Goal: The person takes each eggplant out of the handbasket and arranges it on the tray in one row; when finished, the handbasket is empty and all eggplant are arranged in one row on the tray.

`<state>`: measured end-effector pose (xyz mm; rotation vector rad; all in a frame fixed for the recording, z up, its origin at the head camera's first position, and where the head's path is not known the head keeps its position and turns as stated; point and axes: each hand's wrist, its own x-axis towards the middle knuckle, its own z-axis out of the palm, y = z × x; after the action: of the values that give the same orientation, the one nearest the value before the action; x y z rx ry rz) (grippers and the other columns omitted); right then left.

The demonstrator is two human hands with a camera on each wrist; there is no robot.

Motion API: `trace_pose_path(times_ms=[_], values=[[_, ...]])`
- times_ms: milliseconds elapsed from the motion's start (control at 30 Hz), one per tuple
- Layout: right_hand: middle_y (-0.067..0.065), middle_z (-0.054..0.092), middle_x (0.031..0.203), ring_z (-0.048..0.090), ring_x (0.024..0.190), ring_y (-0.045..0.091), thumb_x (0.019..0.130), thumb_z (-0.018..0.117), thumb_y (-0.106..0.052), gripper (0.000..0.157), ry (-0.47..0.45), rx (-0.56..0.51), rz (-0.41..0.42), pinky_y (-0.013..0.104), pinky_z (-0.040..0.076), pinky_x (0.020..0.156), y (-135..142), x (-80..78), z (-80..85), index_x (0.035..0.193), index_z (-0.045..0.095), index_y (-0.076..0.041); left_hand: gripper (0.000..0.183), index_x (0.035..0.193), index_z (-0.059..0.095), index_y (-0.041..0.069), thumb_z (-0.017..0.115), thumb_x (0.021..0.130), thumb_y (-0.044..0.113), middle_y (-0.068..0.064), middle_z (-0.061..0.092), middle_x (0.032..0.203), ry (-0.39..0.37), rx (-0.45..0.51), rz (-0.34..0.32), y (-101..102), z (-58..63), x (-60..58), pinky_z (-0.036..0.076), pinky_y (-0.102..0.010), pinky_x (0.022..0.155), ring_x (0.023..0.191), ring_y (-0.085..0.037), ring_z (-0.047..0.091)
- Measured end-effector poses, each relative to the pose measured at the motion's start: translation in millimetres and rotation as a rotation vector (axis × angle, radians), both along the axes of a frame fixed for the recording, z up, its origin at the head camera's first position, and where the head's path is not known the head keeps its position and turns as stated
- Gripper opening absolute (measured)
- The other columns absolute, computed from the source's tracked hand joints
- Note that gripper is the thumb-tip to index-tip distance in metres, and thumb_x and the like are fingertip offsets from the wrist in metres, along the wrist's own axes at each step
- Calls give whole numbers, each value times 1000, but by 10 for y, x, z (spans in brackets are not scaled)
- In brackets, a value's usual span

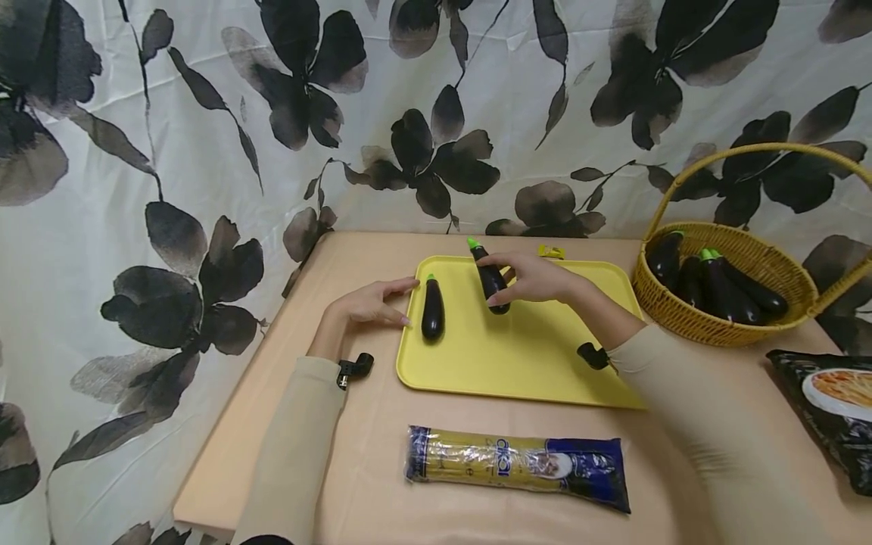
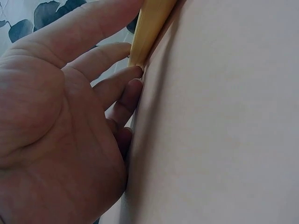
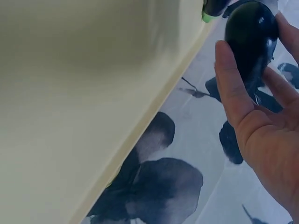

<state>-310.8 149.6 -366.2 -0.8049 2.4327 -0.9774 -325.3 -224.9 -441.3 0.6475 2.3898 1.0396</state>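
- Black, slick skin probably gives little friction, so the held eggplant (image 1: 492, 281) calls for a firm but gentle pinch.
- Right hand (image 1: 534, 278): holding that eggplant, thumb and fingers on different sides of its body, narrowed to its width.
- It appears raised over the far middle part of the yellow tray (image 1: 477, 363), tilted, its stem toward the far rim.
- If setting it down is the step in hand, lower the round end slowly and let go only once the body lies flat; a smooth, curved thing like this could roll.
- Lining it up roughly parallel with the second eggplant (image 1: 432, 310), with a gap between, would make a neat row and avoid a knock.
- Left hand (image 1: 371, 303): holding nothing, fingers extended at the tray's left edge; a light touch there should steady the tray, whereas a push might tilt or slide it on the table (image 1: 371, 454).
- As for looks, the held eggplant is long and plump, with a bright green cap, a blunt rounded bottom and a clear highlight in the right wrist view.
- The second eggplant, near the tray's left side, looks slimmer toward its green tip and swells at the near end.
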Motion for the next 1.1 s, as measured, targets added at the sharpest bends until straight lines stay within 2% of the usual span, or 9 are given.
trace_pose_path(times_ms=[200,433,500,600,767,900,1000,1100], values=[[17,55,149,63,124,33,86,87,-30,79,-7,78,37,46,54,101,-179,-37,-44,154,50,-12,99,162,39,23,92,80,34,2,32,170,-9,2,10,7,19,18,15,-45,132,161,-20,18],[16,52,152,61,114,28,88,85,-31,80,-43,141,106,38,56,90,-361,-38,-91,155,48,-6,98,162,41,23,92,79,34,2,34,170,-6,5,8,6,14,4,15,-46,132,161,-21,19],[16,52,152,61,114,26,88,85,-34,81,-37,174,113,37,57,91,-411,-36,-100,155,49,-7,98,162,40,24,92,79,35,2,33,170,-10,6,7,4,12,1,15,-45,132,161,-20,19],[16,52,154,60,123,26,88,85,-37,81,-16,212,120,39,56,98,-484,-35,-106,155,49,-8,97,162,40,24,92,80,33,2,33,170,-19,14,11,-1,15,1,15,-45,132,161,-20,18],[15,51,156,53,138,29,90,82,-37,79,21,255,130,46,46,113,-588,-32,-116,155,49,-8,97,162,40,22,91,81,32,0,32,171,-27,27,8,-11,16,11,15,-46,132,161,-23,19],[15,50,158,47,145,32,91,82,-38,78,27,278,148,49,42,119,-653,-24,-136,155,49,-8,97,162,39,23,91,81,33,1,33,170,-24,29,4,-16,-4,8,16,-47,132,161,-23,20],[16,50,158,61,131,30,92,81,-37,78,9,283,152,46,49,112,-682,-15,-157,156,47,-9,98,162,39,23,91,80,35,2,34,170,-19,28,3,-17,-13,-1,16,-48,132,161,-23,20],[17,46,159,74,101,26,93,80,-35,79,-64,263,141,42,59,95,-700,-2,-171,158,44,-10,98,162,40,25,92,80,36,2,33,170,-12,17,3,-16,-16,-10,16,-49,132,161,-23,19]])
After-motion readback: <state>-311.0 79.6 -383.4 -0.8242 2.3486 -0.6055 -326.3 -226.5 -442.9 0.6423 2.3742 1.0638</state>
